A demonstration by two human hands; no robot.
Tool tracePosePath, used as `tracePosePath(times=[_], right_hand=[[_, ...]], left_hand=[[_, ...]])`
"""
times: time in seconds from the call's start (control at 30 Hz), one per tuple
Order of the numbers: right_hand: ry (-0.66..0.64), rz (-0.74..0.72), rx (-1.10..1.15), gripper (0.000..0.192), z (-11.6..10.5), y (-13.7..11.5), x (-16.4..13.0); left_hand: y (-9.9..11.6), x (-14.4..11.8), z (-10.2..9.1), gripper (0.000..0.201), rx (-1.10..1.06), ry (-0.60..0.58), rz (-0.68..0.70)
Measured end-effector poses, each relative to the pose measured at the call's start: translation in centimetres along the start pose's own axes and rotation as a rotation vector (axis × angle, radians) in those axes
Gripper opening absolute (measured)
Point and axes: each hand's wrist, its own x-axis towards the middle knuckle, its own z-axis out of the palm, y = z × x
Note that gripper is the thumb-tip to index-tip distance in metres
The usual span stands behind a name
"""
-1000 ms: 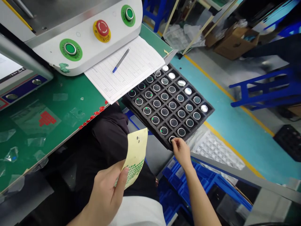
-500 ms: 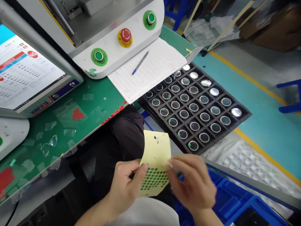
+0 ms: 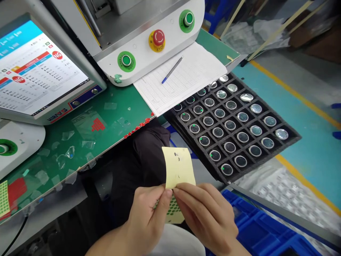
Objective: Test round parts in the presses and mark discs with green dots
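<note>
A pale yellow sheet of green dot stickers (image 3: pixel 179 167) is held up in front of me, slightly curved. Its upper part carries only a few dark marks, while rows of green dots show below, partly behind my fingers. My left hand (image 3: pixel 149 209) pinches the left edge between thumb and fingers. The fingers of my right hand (image 3: pixel 207 217) are pressed together on the sheet, with their tips beside my left thumb. Whether a single dot sits between those tips is hidden. Beyond the sheet, a black foam tray (image 3: pixel 286 144) holds round, silver-rimmed pieces in cells, several with a green dot.
On the green bench (image 3: pixel 119 117) lie paper forms (image 3: pixel 183 80), a pen (image 3: pixel 172 69) and clear film scraps. A machine with a red stop button (image 3: pixel 159 37) and a monitor (image 3: pixel 39 71) stand behind. Blue crates (image 3: pixel 258 227) are at lower right; another sticker sheet (image 3: pixel 4 199) lies far left.
My right hand has moved left from the sheet's right edge to its middle, meeting my left thumb. The view has shifted, so the bench and tray appear farther right.
</note>
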Motion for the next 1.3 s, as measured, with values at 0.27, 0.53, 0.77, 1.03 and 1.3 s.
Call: tracePosePath(times=[0.27,0.53,0.77,1.03,1.3], right_hand=[[0.038,0.039,0.031,0.016,0.1,0.5,0.1],[-0.024,0.172,0.060,0.008,-2.2,0.9,-1.5],[0.258,0.986,-0.124,0.034,-4.9,16.8,-9.8],[0.150,1.381,-0.022,0.024,-5.5,23.0,-14.7],[0.172,1.408,-0.130,0.024,-4.7,23.7,-14.1]], left_hand=[[0.5,0.5,0.1,0.033,0.021,0.009,0.076],[0.1,1.7,0.4,0.042,-0.131,-0.136,-0.146],[-0.9,2.9,0.9,0.052,-0.257,-0.205,-0.270],[-1.2,3.2,1.3,0.050,-0.263,-0.241,-0.258],[-1.5,3.0,1.1,0.049,-0.193,-0.304,-0.301]])
